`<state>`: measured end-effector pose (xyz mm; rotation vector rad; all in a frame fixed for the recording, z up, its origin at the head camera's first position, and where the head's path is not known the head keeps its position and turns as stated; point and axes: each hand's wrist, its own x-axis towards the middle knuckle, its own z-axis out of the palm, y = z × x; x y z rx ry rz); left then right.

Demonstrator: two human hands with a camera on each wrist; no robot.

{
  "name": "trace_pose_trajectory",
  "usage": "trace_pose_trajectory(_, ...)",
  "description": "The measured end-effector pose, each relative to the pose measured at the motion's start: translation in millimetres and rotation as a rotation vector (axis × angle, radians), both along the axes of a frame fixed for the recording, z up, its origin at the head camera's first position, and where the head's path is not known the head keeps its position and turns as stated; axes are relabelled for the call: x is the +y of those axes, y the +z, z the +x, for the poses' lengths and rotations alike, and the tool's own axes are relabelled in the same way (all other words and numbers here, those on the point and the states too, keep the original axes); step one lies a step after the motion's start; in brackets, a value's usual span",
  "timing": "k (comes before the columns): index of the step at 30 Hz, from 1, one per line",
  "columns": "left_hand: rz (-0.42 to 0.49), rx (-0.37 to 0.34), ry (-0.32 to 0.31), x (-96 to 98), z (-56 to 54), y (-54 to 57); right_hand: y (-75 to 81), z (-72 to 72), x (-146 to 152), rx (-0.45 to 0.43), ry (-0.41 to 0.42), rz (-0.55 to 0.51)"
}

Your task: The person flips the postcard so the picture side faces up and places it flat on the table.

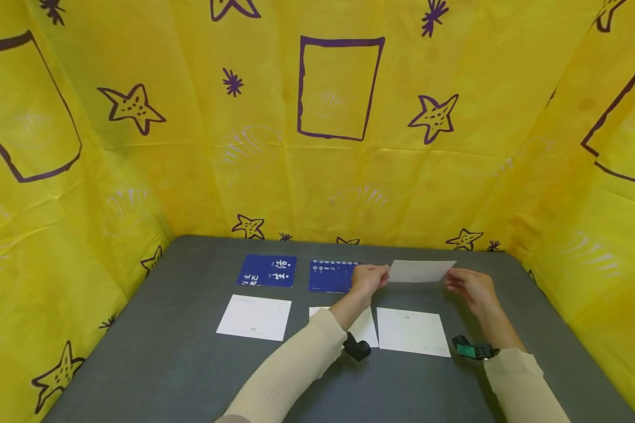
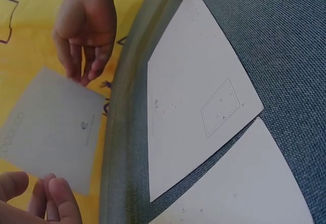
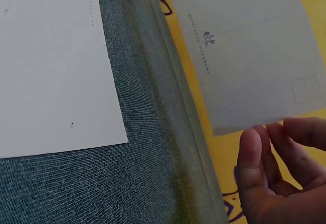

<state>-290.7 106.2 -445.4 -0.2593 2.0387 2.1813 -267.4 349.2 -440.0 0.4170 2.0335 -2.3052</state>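
A postcard (image 1: 422, 271), its white printed back toward me, is held up above the far right of the dark table. My left hand (image 1: 368, 279) pinches its left edge and my right hand (image 1: 471, 288) pinches its right edge. In the right wrist view, the postcard (image 3: 249, 46) shows a small bird print, a dotted line and a stamp box; the fingertips (image 3: 250, 145) grip its edge. The left wrist view shows both hands at opposite edges of the postcard (image 2: 56, 127). Beneath my left forearm lies a white card (image 1: 367, 329), partly hidden.
Two blue cards with white writing, one at left (image 1: 267, 271) and one partly behind my left hand (image 1: 328, 276), lie in the far row. White cards lie nearer, at left (image 1: 255, 318) and right (image 1: 413, 332). Yellow patterned cloth (image 1: 338, 176) surrounds the grey table (image 1: 153, 364).
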Motion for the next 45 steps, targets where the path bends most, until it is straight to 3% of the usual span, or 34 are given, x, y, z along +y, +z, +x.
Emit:
trace_pose_trajectory(3, -0.008, 0.001, 0.000, -0.2, -0.9, -1.5, -1.5, -0.4, -0.4, -0.005, -0.012, 0.006)
trace_pose_trajectory(12, -0.006, 0.009, -0.015, 0.5, 1.6, -1.0, -7.5, -3.3, -8.2, -0.107, -0.032, 0.243)
trace_pose_trajectory(19, 0.042, 0.021, -0.011, -1.3, 0.3, -2.8, -7.6, -2.1, -9.5, -0.077, -0.013, 0.258)
trace_pose_trajectory(27, 0.075, 0.025, 0.034, -2.0, -1.0, -6.4, -8.1, -2.6, -12.4, -0.086, -0.011, 0.264)
trace_pose_trajectory(34, 0.067, 0.025, 0.049, -2.4, -2.2, -9.6, -7.8, -1.9, -11.0, -0.049, -0.007, 0.181)
trace_pose_trajectory(45, 0.032, 0.034, 0.059, 0.0, -4.3, -16.5, -8.7, -0.7, -8.7, -0.087, -0.005, 0.203)
